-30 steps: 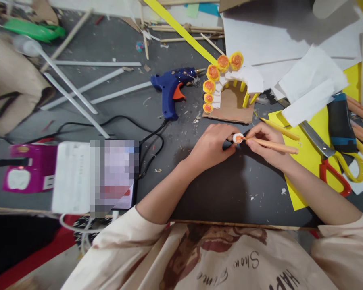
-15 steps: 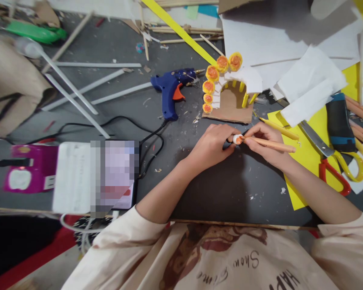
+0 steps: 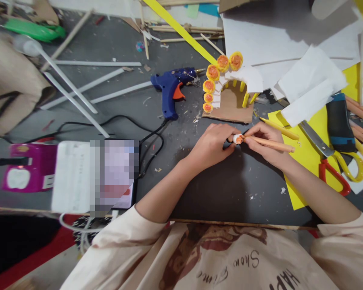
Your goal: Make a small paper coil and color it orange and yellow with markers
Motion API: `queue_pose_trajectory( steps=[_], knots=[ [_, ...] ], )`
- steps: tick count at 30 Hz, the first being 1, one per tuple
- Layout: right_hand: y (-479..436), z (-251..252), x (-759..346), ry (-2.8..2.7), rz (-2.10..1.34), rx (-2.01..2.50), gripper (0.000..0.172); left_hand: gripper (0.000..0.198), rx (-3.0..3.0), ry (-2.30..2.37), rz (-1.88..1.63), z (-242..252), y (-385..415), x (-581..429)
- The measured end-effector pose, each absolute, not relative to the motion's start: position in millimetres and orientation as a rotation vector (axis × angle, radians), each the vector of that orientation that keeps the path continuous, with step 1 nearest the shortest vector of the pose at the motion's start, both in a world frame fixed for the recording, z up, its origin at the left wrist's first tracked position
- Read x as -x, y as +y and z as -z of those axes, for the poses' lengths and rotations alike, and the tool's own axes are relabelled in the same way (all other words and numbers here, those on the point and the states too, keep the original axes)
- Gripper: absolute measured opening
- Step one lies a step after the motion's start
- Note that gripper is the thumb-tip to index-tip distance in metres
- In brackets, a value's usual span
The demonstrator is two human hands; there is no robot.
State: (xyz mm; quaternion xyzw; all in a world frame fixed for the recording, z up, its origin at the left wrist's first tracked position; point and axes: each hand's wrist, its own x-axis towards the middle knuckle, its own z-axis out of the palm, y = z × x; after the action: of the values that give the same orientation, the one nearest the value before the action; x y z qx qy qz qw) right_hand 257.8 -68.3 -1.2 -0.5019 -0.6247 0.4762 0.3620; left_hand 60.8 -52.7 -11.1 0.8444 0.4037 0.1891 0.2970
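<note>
My left hand (image 3: 215, 143) pinches a small white paper flower (image 3: 237, 139) whose middle is partly orange. My right hand (image 3: 264, 141) is closed round an orange marker (image 3: 274, 144), its tip against the flower's face. Just beyond both hands stands a white paper arch (image 3: 254, 78) on a cardboard base (image 3: 230, 117), edged along its left and top with several yellow and orange paper flowers (image 3: 212, 72). A yellow marker (image 3: 281, 129) lies close to my right hand.
A blue glue gun (image 3: 169, 88) lies left of the arch, its cord running left. Scissors (image 3: 323, 149) and yellow paper (image 3: 305, 173) are at right. A phone (image 3: 117, 173), white box (image 3: 71, 177) and purple box (image 3: 30, 167) sit at left, near glue sticks (image 3: 78, 104).
Orange covers slightly more of the flower's face. The marker has shifted a little in my right hand; both hands stay in nearly the same place.
</note>
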Motion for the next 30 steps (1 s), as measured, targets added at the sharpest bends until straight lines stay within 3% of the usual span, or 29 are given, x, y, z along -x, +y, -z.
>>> queue_pose_trajectory(
  steps=[30],
  knots=[
    [-69.3, 2.1, -257.6, -1.660, -1.203, 1.244, 0.008, 0.026, -2.237, 1.061, -0.584, 14.2, -55.3, -62.4]
  ],
)
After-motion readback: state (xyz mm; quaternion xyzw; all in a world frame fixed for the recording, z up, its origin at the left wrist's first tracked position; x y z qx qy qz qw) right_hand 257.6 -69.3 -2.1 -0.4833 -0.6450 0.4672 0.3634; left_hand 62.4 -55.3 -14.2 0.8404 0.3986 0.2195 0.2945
